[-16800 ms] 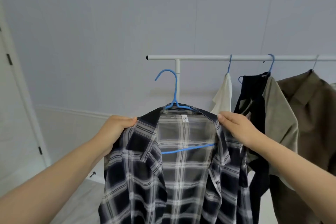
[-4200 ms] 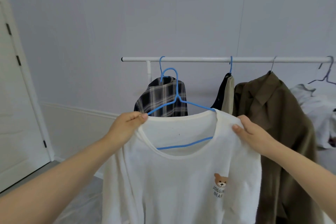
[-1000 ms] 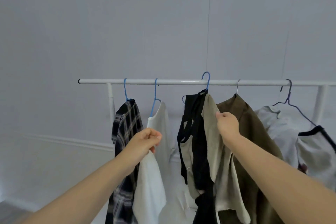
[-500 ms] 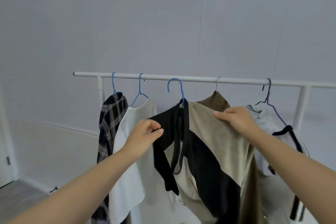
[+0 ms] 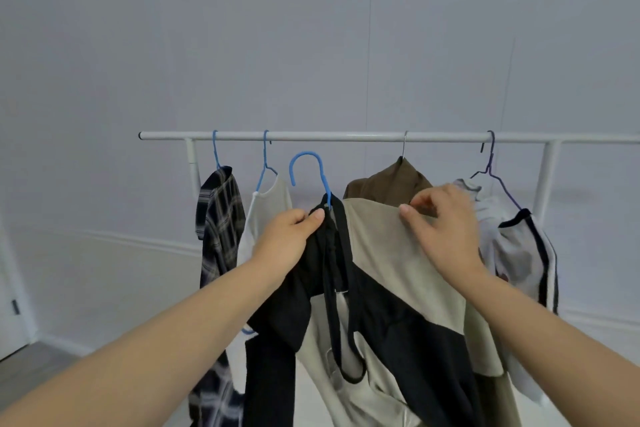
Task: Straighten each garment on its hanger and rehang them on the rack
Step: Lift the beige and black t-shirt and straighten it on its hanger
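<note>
I hold a black and beige garment (image 5: pixel 398 288) on a blue hanger (image 5: pixel 308 170) in front of the white rack rail (image 5: pixel 346 136); the hanger's hook is below the rail, off it. My left hand (image 5: pixel 287 239) grips the black left shoulder near the hanger's neck. My right hand (image 5: pixel 443 225) pinches the beige right shoulder. The garment sits crooked, with black straps dangling down its middle. On the rail hang a plaid shirt (image 5: pixel 220 218), a white T-shirt (image 5: pixel 266 215), a brown jacket (image 5: pixel 391 180) and a white garment with dark trim (image 5: pixel 519 246).
A rack upright (image 5: pixel 193 166) stands at the left and another upright (image 5: pixel 547 177) at the right. A free stretch of rail lies between the white T-shirt's hanger and the brown jacket's hook. A grey wall is behind, a door edge (image 5: pixel 10 305) at far left.
The black and beige garment came off the rail and toward me on its hanger. Both hands shifted up onto its shoulders. The view has moved closer.
</note>
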